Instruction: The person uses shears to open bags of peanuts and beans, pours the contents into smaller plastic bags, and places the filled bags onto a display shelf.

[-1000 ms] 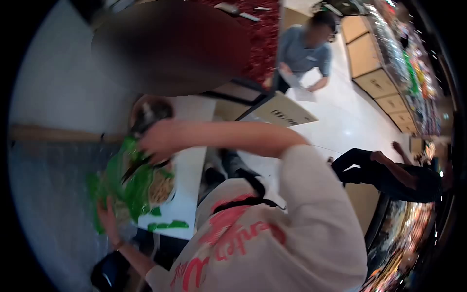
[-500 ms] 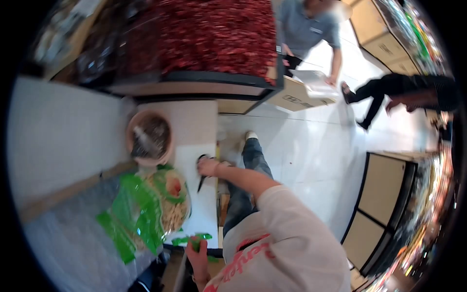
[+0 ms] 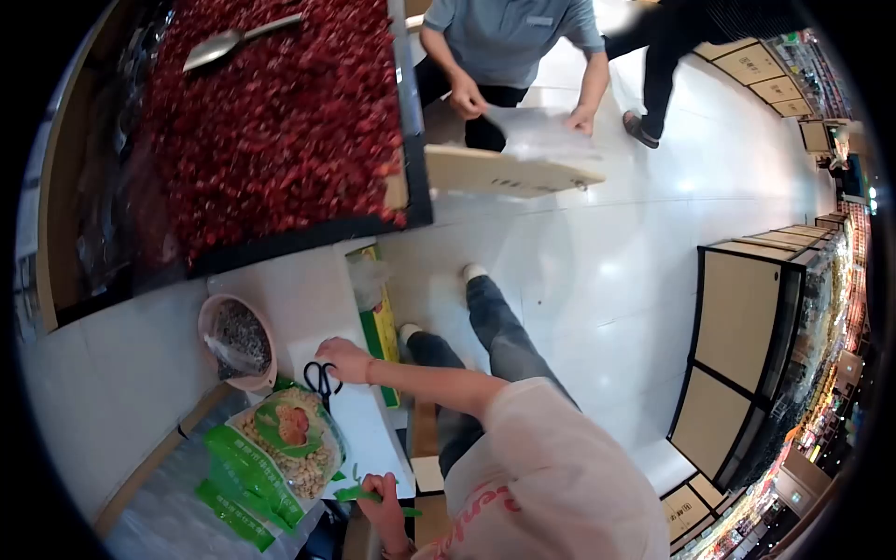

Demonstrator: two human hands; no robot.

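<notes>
Over the white counter, my right hand [image 3: 345, 360] is curled at the handle loops of black scissors [image 3: 324, 381], whose blades point toward the bag. My left hand [image 3: 378, 499], closer to my body, is closed on a strip of green plastic [image 3: 356, 493] by the counter's near end. Between the hands and the wall lies a clear and green plastic bag [image 3: 266, 474], filled with pale nuts or beans and printed with a reddish picture. A pink tub [image 3: 207, 329] with dark contents and a piece of clear plastic stands beyond the bag.
A large black-edged bin of dark red dried pieces [image 3: 299, 140], with a metal scoop [image 3: 224, 49] on top, adjoins the counter [image 3: 289, 280]. A person in grey [image 3: 509, 47] handles clear plastic by a wooden panel [image 3: 504, 173]. Wooden cabinets [image 3: 737, 317] stand right; another person's legs show behind.
The view has swung, bringing the scoop into sight. My right hand and the scissors are nearer the tub and bag. My left hand still has the green strip. The person in grey has lifted the clear plastic.
</notes>
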